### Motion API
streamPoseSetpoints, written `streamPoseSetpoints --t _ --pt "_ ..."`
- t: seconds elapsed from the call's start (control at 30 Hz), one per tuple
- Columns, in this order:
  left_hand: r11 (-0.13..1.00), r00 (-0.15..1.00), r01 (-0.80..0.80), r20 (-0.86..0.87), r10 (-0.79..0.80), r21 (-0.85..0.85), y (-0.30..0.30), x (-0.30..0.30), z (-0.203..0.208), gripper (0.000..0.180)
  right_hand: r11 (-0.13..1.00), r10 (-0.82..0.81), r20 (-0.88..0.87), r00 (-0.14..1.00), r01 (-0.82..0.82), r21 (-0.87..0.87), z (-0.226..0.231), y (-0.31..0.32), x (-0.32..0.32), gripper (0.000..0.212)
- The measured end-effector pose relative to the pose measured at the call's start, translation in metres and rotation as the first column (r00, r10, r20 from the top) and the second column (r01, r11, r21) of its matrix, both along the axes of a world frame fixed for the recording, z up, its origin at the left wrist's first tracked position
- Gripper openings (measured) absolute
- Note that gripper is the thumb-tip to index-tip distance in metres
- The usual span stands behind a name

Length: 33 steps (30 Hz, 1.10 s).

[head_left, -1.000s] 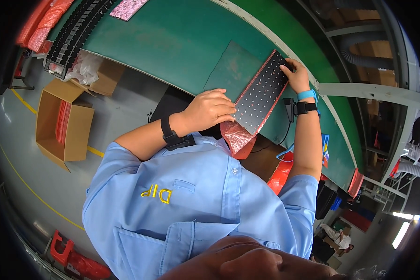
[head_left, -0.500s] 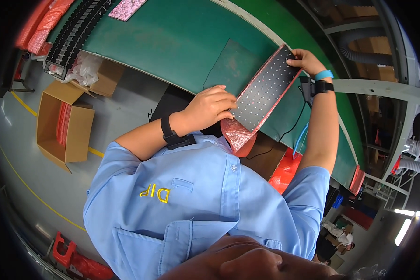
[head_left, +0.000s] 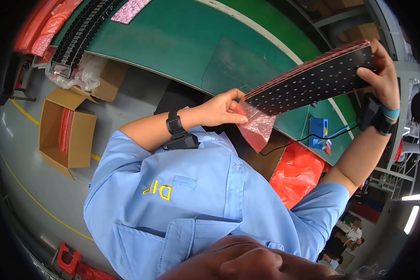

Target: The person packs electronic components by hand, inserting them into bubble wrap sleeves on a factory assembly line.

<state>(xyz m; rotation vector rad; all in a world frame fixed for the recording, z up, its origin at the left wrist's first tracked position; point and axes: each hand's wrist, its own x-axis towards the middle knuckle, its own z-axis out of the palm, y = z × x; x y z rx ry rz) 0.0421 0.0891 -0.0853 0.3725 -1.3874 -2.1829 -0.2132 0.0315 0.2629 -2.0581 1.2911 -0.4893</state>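
Observation:
Both my hands hold a long black panel [head_left: 312, 81] dotted with small white points, raised above the green table [head_left: 172, 37]. My right hand [head_left: 383, 74], with a blue band and a dark strap at the wrist, grips the panel's far end. Wearing a black wrist device, my left hand [head_left: 221, 109] pinches a pink bubble-wrap bag [head_left: 259, 127] at the panel's near end. The bag hangs crumpled below that end. Pinkish layers show along the panel's upper edge.
An open cardboard box [head_left: 67, 128] with red sheets stands on the floor at left. Black trays [head_left: 77, 35] and a pink sheet [head_left: 130, 8] lie at the table's far left. Red bubble wrap [head_left: 298, 175] sits under the table. A blue item [head_left: 318, 127] and black cable lie on it.
My right hand has swung the panel's far end up and to the right. The pink bag has slipped off the near end and now hangs from my left fingers.

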Motion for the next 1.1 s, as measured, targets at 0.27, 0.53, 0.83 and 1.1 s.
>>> streamPoseSetpoints --t 0.27,0.53,0.83,1.1 --pt "0.966 0.975 0.223 0.024 -0.221 -0.130 0.014 -0.029 -0.044 0.027 0.990 -0.136 -0.096 0.986 0.131 -0.059 0.033 0.021 -0.018 0.024" --pt "0.963 0.976 0.166 0.106 -0.192 0.214 0.019 -0.020 -0.026 0.021 0.911 -0.220 -0.205 0.954 0.125 -0.393 -0.018 0.030 -0.009 0.018" --pt "0.983 0.987 -0.121 0.119 0.105 0.141 0.022 -0.013 -0.041 0.018 0.639 -0.350 -0.486 0.801 -0.175 -0.749 -0.199 0.074 0.058 0.014" --pt "0.978 0.929 -0.156 0.358 0.099 0.135 0.026 0.006 -0.035 0.016 0.771 -0.354 -0.352 0.867 0.057 -0.634 -0.302 0.114 0.086 0.027"
